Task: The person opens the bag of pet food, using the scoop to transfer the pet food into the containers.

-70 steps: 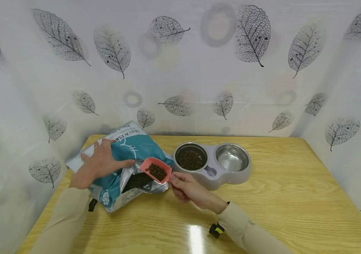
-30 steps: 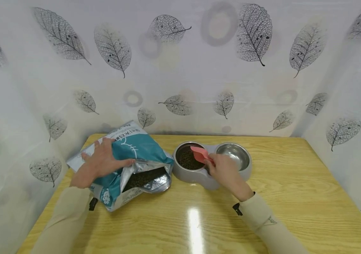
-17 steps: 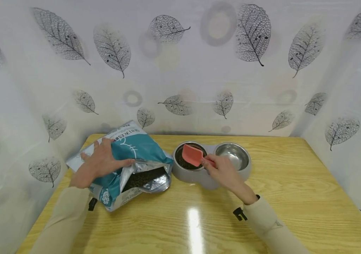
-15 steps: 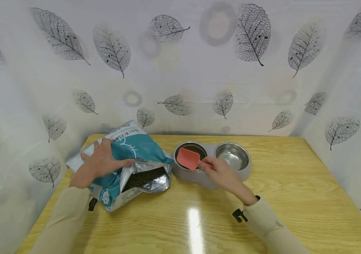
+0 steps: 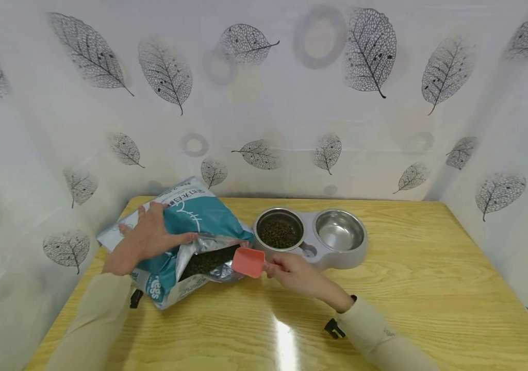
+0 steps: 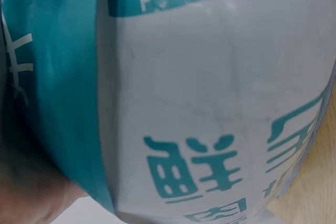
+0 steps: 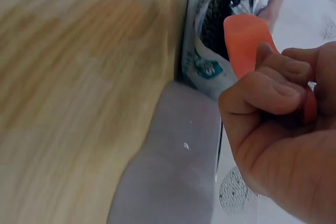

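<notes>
A teal and silver bag point(image 5: 210, 214) of pet food lies on its side at the left, its mouth facing the front right and brown kibble point(image 5: 203, 262) showing inside. Spread over its upper side is my left hand point(image 5: 145, 239), thumb straight along the edge of the mouth. My right hand point(image 5: 298, 278) grips the handle of a red scoop point(image 5: 248, 262) just right of the bag's mouth; the scoop's bowl shows no kibble. In the right wrist view, curled fingers wrap the handle, and the scoop point(image 7: 245, 40) overlaps the bag's opening.
A grey double feeder point(image 5: 309, 232) stands behind my right hand. Its left steel bowl point(image 5: 259, 221) holds kibble; the right steel bowl point(image 5: 340, 232) is bare inside. Beneath is a wooden table point(image 5: 412, 288), with a leaf-print curtain point(image 5: 273, 103) behind it.
My right hand carried the scoop of kibble from the bag to the left bowl, tipped it there, then brought it back left and forward to the bag's mouth. My left hand stayed put.
</notes>
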A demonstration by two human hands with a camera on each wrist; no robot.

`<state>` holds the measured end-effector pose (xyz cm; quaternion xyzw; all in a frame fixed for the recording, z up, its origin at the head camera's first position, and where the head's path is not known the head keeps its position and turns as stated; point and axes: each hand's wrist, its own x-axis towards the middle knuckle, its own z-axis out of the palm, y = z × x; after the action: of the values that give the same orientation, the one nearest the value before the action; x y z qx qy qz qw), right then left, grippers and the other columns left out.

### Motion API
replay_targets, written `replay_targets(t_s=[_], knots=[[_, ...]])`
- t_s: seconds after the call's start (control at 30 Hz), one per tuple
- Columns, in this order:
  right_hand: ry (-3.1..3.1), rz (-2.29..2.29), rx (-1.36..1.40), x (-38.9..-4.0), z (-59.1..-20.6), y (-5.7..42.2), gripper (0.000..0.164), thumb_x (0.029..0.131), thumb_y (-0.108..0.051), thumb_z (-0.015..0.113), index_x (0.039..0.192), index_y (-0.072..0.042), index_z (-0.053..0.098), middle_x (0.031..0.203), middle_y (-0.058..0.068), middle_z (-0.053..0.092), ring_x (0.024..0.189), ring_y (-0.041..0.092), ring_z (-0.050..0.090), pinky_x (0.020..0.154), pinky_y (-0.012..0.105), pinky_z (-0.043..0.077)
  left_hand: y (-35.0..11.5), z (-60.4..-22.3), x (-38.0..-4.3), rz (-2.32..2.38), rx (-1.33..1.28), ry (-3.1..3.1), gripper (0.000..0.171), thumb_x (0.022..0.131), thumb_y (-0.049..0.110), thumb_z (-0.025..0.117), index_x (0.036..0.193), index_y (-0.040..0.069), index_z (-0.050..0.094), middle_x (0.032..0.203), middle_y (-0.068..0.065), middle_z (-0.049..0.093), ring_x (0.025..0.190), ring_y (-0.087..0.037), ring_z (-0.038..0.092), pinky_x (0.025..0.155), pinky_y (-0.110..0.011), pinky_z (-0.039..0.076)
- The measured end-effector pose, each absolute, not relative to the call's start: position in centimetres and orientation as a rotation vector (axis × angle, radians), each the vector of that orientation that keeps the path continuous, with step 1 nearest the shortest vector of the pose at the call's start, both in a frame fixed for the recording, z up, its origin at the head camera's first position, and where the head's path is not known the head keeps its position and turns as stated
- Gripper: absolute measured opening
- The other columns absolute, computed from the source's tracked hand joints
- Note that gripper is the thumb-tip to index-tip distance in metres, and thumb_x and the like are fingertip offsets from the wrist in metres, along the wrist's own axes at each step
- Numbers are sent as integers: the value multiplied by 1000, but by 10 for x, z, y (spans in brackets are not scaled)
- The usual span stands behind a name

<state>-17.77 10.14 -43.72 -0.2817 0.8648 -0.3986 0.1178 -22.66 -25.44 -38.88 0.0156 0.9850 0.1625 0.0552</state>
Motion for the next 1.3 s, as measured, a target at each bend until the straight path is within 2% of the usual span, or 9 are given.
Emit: replay_targets(t_s=[0.23,0.43,0.53,0.8,1.0,1.2,1.3], knots=[[2559,-1160,-842,-177,-444,78,31,99,-26,48,82,-11,68,71,4,66,52,1,42,49,18,37,-254,-389,-227,502,48,2989,128,61,90,49,146,0,16,146,-30,22,138,-56,3,82,-88,-2],[2292,-1310,-610,-174,-439,63,39,101,-30,44,87,-3,69,52,-4,43,41,7,32,38,22,29,-255,-389,-227,490,44,2990,129,61,91,49,146,0,15,147,-30,21,138,-56,3,82,-88,-2],[2128,-1402,-502,-176,-439,57,43,101,-31,43,90,3,67,45,-4,35,34,9,27,32,24,26,-255,-389,-227,489,43,2988,129,61,91,48,146,1,15,146,-30,22,138,-56,3,83,-87,-2],[1962,-1531,-392,-181,-438,38,46,101,-26,44,86,13,61,42,-6,30,31,6,22,31,23,21,-255,-390,-227,497,53,2987,129,61,91,49,147,1,14,147,-30,21,138,-56,2,82,-88,-1],[1876,-1594,-329,-184,-443,22,45,101,-27,44,87,13,58,42,-6,27,31,6,19,32,24,19,-254,-389,-228,485,48,2987,130,60,91,48,147,0,14,147,-31,20,137,-57,2,83,-88,-1],[1836,-1629,-292,-186,-454,16,40,102,-29,43,78,1,57,44,-5,30,33,7,22,33,24,19,-255,-389,-228,483,43,2986,130,61,91,48,146,0,15,147,-30,21,137,-56,3,83,-87,-1],[1827,-1626,-264,-184,-457,19,42,101,-32,44,80,1,57,46,-5,31,34,7,22,33,24,19,-254,-390,-227,487,39,2987,129,61,91,49,146,0,16,146,-30,22,137,-55,5,83,-87,0]])
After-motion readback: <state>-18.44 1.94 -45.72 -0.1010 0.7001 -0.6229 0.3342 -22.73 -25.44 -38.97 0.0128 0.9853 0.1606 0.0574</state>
